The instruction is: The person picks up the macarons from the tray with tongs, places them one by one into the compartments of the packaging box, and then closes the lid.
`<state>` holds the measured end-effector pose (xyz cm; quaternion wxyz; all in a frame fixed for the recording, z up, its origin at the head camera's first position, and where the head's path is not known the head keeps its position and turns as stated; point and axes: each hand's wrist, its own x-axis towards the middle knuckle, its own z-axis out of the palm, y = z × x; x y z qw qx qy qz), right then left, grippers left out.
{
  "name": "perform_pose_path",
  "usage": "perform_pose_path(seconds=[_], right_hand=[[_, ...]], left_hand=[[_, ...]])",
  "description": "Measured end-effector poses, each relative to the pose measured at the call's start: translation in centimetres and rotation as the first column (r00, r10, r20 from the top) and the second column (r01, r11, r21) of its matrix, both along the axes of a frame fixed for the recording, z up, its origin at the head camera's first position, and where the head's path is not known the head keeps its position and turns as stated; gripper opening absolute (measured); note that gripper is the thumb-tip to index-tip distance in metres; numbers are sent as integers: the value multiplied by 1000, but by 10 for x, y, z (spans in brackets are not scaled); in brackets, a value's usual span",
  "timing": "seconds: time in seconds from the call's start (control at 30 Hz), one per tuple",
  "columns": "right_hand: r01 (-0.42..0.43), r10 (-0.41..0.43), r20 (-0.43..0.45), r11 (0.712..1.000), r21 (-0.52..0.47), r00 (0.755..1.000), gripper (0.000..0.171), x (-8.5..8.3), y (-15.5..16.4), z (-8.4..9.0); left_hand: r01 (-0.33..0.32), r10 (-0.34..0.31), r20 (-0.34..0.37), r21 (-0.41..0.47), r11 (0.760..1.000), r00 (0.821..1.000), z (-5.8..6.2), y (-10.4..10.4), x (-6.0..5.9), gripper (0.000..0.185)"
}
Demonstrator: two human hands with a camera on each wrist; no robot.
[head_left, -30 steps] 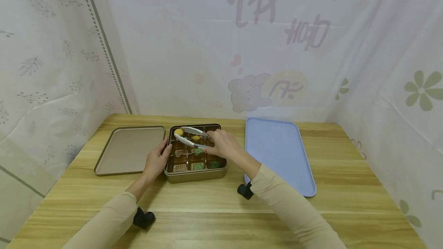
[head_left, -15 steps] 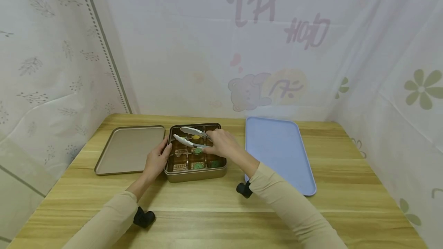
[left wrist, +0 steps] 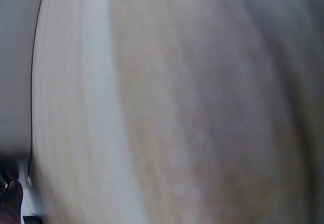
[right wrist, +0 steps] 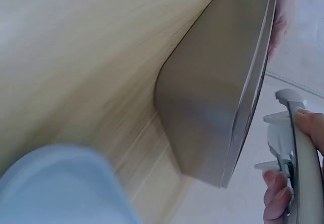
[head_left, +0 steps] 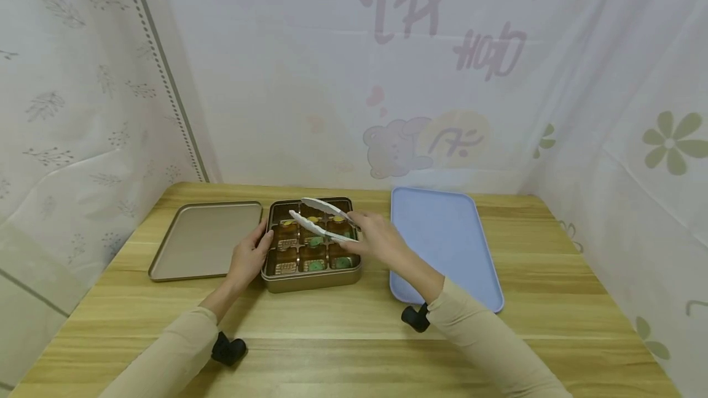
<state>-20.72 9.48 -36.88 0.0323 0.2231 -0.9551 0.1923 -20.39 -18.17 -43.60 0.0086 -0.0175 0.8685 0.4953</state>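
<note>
A gold tin box [head_left: 311, 279] with a grid of compartments sits mid-table, holding yellow and green sweets [head_left: 316, 241]. My left hand [head_left: 250, 256] grips the box's left edge, thumb on the rim. In my right hand [head_left: 376, 238] I hold white tongs [head_left: 321, 221] above the box; their tips point left, spread apart with nothing between them. The right wrist view shows the box's outer wall [right wrist: 212, 102] and my fingers on the tongs [right wrist: 298, 158]. Only blurred wood fills the left wrist view.
The box's flat gold lid [head_left: 206, 239] lies to its left. To the right lies a pale blue tray [head_left: 442, 244], partly under my right forearm. Printed white curtains enclose the wooden table [head_left: 354, 336] on three sides.
My right hand has drawn back to the right with the tongs, from the box's far-left compartment toward its right side. The left hand has stayed on the box.
</note>
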Motion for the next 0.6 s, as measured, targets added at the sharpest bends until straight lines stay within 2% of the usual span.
perform_pose_path(seconds=[0.1, 0.3, 0.5, 0.6], right_hand=[[39, -42, -47, 998, -50, 998, 60, 6, 16, 0], [75, -93, -132, 989, -131, 987, 52, 14, 60, -5], [150, -180, -211, 977, -152, 961, 52, 21, 121, -20], [227, -257, -195, 960, -163, 947, 53, 28, 158, -27]], left_hand=[[6, -6, -4, -4, 1000, 1000, 0, 0, 0, 56], [19, -19, -8, -5, 1000, 1000, -3, -2, -1, 57], [21, -21, -8, -9, 1000, 1000, -3, -2, -2, 57], [23, -23, -3, -11, 1000, 1000, -2, -2, -2, 57]])
